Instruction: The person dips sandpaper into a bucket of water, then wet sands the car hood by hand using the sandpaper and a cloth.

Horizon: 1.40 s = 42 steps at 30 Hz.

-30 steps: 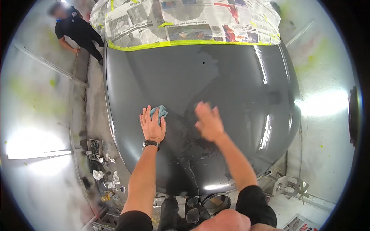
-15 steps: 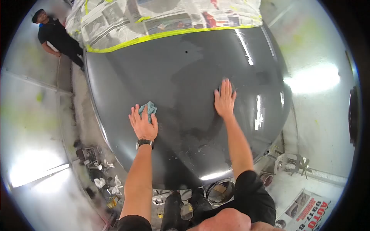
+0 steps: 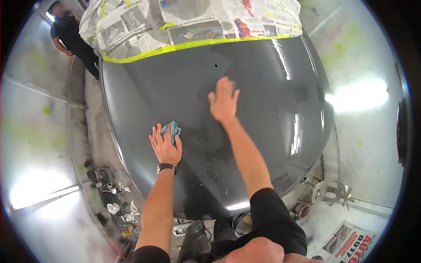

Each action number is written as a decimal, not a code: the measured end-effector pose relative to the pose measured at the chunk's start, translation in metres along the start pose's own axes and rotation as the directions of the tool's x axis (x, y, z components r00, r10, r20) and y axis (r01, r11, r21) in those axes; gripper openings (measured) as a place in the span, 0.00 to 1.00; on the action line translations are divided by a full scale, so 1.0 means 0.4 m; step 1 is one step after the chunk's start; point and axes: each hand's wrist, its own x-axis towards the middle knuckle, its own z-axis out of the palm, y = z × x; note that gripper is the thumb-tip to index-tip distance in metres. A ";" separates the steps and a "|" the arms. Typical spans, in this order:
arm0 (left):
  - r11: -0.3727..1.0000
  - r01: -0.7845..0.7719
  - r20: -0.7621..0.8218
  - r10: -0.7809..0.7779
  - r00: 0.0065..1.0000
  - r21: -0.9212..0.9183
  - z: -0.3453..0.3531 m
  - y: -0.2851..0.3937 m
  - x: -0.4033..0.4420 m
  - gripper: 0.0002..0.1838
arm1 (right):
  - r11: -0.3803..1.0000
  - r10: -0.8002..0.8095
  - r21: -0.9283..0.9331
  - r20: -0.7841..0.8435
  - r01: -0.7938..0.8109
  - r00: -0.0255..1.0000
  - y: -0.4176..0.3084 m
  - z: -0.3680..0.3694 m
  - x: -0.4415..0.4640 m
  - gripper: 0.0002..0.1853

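A dark grey car hood (image 3: 175,92) fills the middle of the view, with damp streaks and a small round hole near its far edge. My left hand (image 3: 167,147) lies on the left part of the hood, fingers spread over a crumpled blue-green cloth (image 3: 172,130). Further up and right, my right hand (image 3: 224,101) is on the hood, palm down with its fingers apart. A small grey item shows faintly at its fingertips; most of it is hidden under the hand.
Newspaper (image 3: 193,22) edged with yellow-green tape (image 3: 175,47) covers the area beyond the hood. Another person (image 3: 72,37) stands at the upper left by the wall. Clutter (image 3: 127,210) lies on the floor at the lower left; a metal stand (image 3: 326,192) is at the lower right.
My right hand has swept right and then back left across the hood, now farther up than at first. My left hand stays on the cloth. The head view has shifted.
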 end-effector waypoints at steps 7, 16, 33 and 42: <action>1.000 0.020 0.017 -0.020 1.000 -0.017 -0.011 0.005 -0.004 0.28 | 0.982 -0.187 0.013 0.271 0.191 0.944 0.181 -0.091 0.028 0.34; 1.000 0.023 0.011 -0.023 1.000 -0.018 -0.022 0.019 0.008 0.28 | 0.896 -0.434 0.143 0.092 0.419 0.896 -0.128 -0.012 0.086 0.32; 0.999 0.029 0.037 -0.028 0.999 -0.025 -0.014 0.011 -0.003 0.29 | 0.978 -0.169 -0.153 -0.158 0.145 0.973 0.243 0.092 0.269 0.29; 1.000 0.000 0.019 0.000 1.000 -0.006 -0.014 0.018 0.024 0.29 | 0.896 -0.420 0.118 -0.085 0.428 0.903 -0.099 0.059 0.259 0.29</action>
